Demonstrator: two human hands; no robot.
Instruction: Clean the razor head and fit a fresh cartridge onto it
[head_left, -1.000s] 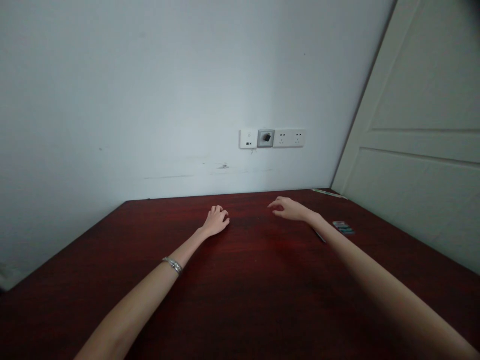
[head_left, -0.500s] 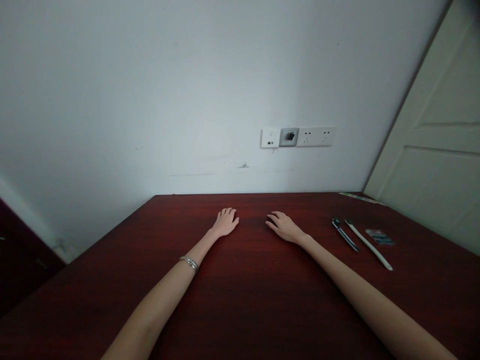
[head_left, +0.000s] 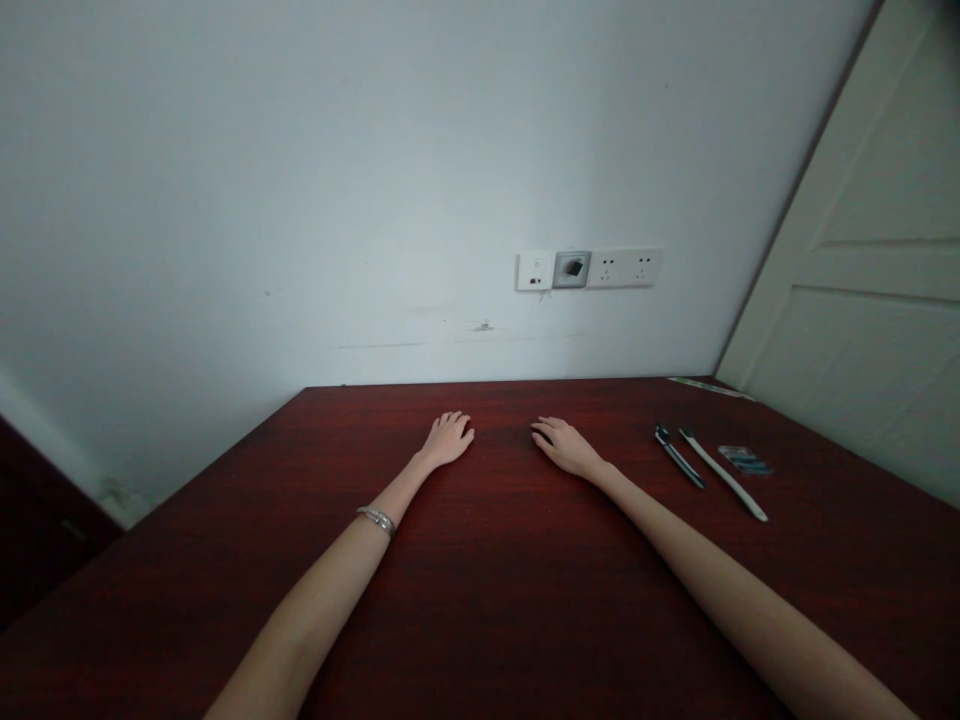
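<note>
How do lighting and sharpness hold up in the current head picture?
Head view: dim light, the wall palest near mid-frame, the tabletop dark; head view, top right corner: heavily shaded; head view, centre: left hand and right hand outlined clearly; head view, right: small flat item too indistinct to identify.

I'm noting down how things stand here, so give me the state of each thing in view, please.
Left hand: open, palm down on the table, holding nothing
Right hand: palm down, fingers slightly bent, holding nothing
Bracelet: worn on left forearm
Dark stick: lying slantwise
White stick: lying beside it, apart
Packet: lying flat, contents unclear
White sockets: nothing plugged in
</note>
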